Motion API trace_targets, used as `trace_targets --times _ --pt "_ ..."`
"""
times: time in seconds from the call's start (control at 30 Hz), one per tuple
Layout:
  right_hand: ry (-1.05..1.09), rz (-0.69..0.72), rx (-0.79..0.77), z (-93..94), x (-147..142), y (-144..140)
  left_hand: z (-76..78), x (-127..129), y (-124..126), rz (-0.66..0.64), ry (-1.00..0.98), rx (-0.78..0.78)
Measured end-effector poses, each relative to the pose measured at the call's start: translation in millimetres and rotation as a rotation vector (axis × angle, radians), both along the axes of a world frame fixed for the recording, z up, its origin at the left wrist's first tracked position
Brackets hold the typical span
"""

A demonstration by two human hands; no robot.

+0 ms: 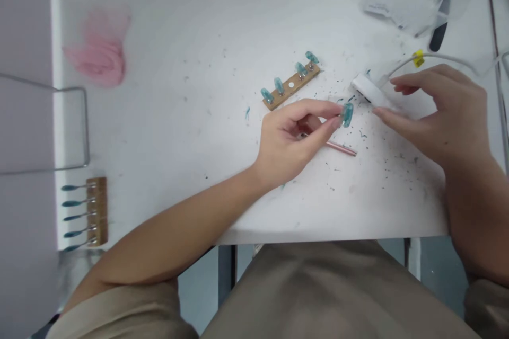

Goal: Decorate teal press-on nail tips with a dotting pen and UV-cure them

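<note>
My left hand [288, 140] pinches a glossy teal artificial nail [347, 115] between thumb and forefinger, above the table. A thin pink metallic rod [342, 148] passes beneath this hand; its other part is hidden by the fingers, so I cannot tell whether it is held. My right hand [441, 111] has its thumb and fingers apart around the near end of a small white corded device [370, 90], the thumb close to its edge. Behind the left hand lies a wooden stand [292, 87] bearing several teal nails, with one bare white spot in the row.
Dark teal scraps [361, 135] litter the white table [178, 116]. A second wooden stand [97, 212] with several teal nails is at the left edge, near a wire frame [85, 127]. A pink cloth [97, 58] lies back left. Clear plastic bags [401, 0] and a dark-handled tool [438, 37] lie back right.
</note>
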State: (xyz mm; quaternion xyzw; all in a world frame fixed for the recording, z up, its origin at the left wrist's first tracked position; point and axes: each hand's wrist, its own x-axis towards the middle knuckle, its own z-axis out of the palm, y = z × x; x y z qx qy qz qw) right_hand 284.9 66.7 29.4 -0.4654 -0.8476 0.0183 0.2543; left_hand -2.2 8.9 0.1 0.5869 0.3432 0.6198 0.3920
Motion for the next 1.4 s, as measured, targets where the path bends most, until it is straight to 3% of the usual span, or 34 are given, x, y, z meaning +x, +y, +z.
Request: trace_targets --times 0.17,0.37,0.5,0.63,0.87,1.17,1.3,1.4 --pt "0.178 0.153 0.02 18.2 -24 -23 7.3 4 -8 -0.117 -0.237 -0.233" --pt "0.39 0.207 -0.274 27.2 -49 -52 13.7 11 -16 -0.272 -0.364 -0.403" --pt "0.538 0.282 -0.411 23.4 -50 -54 15.5 15 -20 -0.397 -0.437 -0.491" --pt "0.61 0.346 -0.521 20.2 -44 -49 17.0 14 -24 -0.423 -0.432 -0.546" --pt "0.617 0.456 -0.578 27.1 -37 -44 21.4 13 -31 -0.463 -0.405 -0.544" --pt "0.573 0.47 -0.623 39.3 -39 -41 20.9 16 -32 -0.479 -0.35 -0.556" --pt "0.585 0.427 -0.579 41.2 -38 -41 24.3 14 -32 -0.396 -0.209 -0.466" --pt "0.599 0.303 -0.529 39.7 -37 -42 24.5 8 -28 -0.263 -0.075 -0.284"
